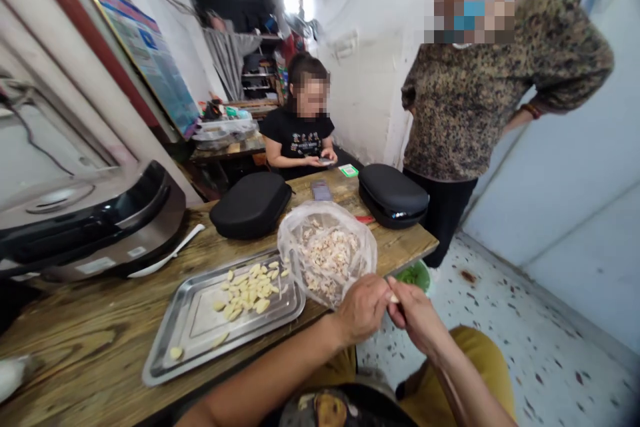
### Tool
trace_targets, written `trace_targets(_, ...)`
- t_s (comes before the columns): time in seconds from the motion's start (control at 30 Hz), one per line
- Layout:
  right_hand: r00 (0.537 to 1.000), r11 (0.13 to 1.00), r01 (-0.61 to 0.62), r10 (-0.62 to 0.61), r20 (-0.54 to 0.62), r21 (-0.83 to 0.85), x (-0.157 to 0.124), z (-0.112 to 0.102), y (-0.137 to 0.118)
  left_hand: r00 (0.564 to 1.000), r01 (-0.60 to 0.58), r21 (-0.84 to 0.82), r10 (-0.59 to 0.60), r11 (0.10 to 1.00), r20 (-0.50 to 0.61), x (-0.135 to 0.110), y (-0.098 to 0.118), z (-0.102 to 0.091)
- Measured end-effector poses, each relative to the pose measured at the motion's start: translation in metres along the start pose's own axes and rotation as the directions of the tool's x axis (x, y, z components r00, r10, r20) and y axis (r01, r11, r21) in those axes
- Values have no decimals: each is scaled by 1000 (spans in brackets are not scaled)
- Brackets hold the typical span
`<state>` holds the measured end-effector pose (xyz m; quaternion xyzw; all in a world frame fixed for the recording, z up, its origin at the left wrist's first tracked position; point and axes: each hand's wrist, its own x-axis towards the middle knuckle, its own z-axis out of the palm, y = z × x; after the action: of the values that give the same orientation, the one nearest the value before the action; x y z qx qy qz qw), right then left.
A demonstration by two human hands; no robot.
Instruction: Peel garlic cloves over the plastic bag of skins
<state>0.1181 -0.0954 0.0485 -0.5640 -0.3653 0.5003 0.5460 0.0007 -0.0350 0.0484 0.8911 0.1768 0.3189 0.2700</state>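
Observation:
My left hand (364,307) and my right hand (414,315) meet just past the table's near edge, fingertips pinched together. Between them shows a small pale garlic clove (394,298), partly hidden by the fingers. Just beyond my left hand sits a clear plastic bag (369,233), open at the top, holding many garlic cloves in skin or loose skins (333,253); I cannot tell which. To its left a metal tray (175,327) carries several peeled garlic cloves (250,290), mostly toward its far right side.
Two black zip cases (250,205) stand at the wooden table's (65,340) far side. A rice cooker (100,227) and white spoon (170,253) are at left. A green basin (417,275) is below the right edge. One person (300,140) sits opposite; another (465,113) stands at right.

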Motion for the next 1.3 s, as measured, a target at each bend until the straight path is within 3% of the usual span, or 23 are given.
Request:
trace_targets(0.13,996,993,-51,43,80,110,-3,-7,-9,989,135,-207,-120,969,83,5,8,-2)
trace_targets(0.3,990,991,-67,52,128,116,-6,-16,-9,968,249,-255,-234,934,91,3,11,-4)
trace_targets(0.37,991,999,-15,8,133,53,-8,-18,-7,964,264,-226,-255,938,67,2,10,-4)
trace_targets(0.47,982,973,170,-153,114,-158,-10,-17,-6,966,259,-171,-259,951,27,2,10,-4)
trace_targets(0.63,872,745,469,-476,114,-474,-13,-11,3,952,293,-200,-304,935,-28,-1,11,-2)
trace_targets(0.8,806,621,559,-562,184,-549,-11,-6,15,929,369,-279,-362,887,78,1,8,-12)
trace_targets(0.97,713,484,663,-641,285,-571,-7,-7,8,908,418,-317,-380,851,177,3,7,-26)
trace_targets(1.03,696,456,683,-643,320,-571,-5,-8,3,885,465,-438,-412,769,215,3,7,-26)
trace_targets(1.17,713,469,681,-600,363,-562,0,-9,-1,778,579,-746,-497,328,385,-1,4,-20)
trace_targets(1.2,722,485,676,-588,365,-555,0,-9,-1,765,580,-770,-503,266,402,-2,3,-18)
trace_targets(1.3,778,575,617,-545,312,-537,2,-7,1,796,537,-781,-498,320,343,-4,1,-17)
